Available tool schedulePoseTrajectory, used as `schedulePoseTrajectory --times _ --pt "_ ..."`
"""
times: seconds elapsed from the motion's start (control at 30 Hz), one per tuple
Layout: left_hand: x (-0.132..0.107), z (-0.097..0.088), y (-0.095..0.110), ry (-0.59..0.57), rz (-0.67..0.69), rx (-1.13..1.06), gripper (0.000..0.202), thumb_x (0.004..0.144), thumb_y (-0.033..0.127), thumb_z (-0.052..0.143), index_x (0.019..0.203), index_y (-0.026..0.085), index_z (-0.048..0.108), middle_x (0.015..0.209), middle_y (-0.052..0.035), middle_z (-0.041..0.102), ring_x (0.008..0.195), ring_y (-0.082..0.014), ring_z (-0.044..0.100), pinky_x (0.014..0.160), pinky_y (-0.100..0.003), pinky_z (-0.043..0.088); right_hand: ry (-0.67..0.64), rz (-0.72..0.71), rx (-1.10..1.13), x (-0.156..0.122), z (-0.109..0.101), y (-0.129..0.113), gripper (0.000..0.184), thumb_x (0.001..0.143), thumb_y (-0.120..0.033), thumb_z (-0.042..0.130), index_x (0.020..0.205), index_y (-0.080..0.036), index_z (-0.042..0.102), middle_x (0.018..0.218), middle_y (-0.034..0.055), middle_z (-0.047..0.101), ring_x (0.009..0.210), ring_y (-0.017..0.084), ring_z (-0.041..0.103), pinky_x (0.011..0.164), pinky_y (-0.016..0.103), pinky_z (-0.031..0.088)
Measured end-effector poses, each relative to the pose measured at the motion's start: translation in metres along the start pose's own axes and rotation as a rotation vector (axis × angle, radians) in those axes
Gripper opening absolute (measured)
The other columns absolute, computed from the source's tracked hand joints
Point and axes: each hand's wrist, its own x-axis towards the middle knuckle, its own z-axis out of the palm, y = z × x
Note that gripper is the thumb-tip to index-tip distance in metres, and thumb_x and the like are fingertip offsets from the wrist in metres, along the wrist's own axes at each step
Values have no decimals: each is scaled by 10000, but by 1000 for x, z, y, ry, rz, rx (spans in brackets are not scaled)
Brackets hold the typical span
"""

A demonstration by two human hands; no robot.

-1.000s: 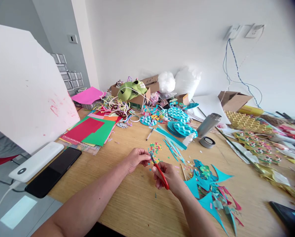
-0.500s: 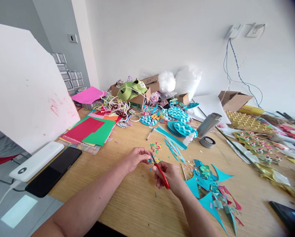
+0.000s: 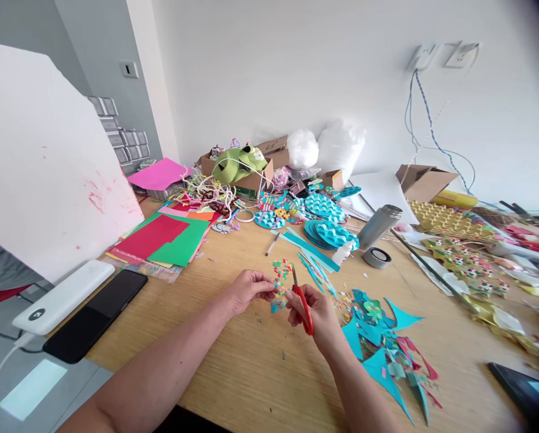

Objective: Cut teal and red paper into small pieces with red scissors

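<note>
Mid-frame, snipping seems the step: right hand clasps red-handled metal scissors; left hand pinched, contents unclear; next cut needs steadiness.

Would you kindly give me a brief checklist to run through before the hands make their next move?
1. Scissors in hand: ok; the right hand holds the red-handled scissors.
2. Blades away from the left hand: ok; they point up and away, apart from its fingers.
3. Piece gripped in the left fingertips: cannot tell; anything there is too small to make out.
4. Small paper pieces clear of the hands: not ok; they lie right by the fingertips.
5. Phone out of the way: ok; it lies near the table's left edge.
</note>
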Motion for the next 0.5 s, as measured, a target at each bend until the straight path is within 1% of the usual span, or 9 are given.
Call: schedulePoseTrajectory --times 0.07,0.17,0.23,0.37,0.5 --pt "0 1 1 1 3 9 247 543 290 771 664 99 673 666 -63 675 570 -124 581 656 -289 448 -8 4 -12 0 0 -1 433 623 -568 667 642 -171 495 441 -27 580 345 89 515 362 175 368" --pt "-1 2 1 1 18 0 243 551 287 766 672 97 674 670 -63 677 574 -122 582 647 -280 453 -78 33 -63 0 2 2 449 638 -603 629 644 -175 490 428 -22 573 353 101 522 360 181 362" --pt "-1 2 1 1 31 -19 237 560 280 762 684 99 674 682 -67 681 588 -127 591 645 -279 456 -111 53 -93 0 3 6 456 640 -612 619 650 -179 476 455 -18 581 365 108 534 363 190 373" --pt "-1 2 0 -17 59 -48 221 586 270 747 704 98 674 710 -75 685 608 -145 606 662 -306 468 -146 61 -100 2 6 13 453 640 -603 624 672 -185 454 538 -24 586 384 108 547 381 211 417" --pt "0 0 -1 -32 66 -45 217 601 267 737 714 93 673 718 -80 683 620 -151 610 677 -319 473 -163 57 -92 0 7 10 437 648 -580 631 668 -180 456 537 -37 562 398 107 554 394 214 436"
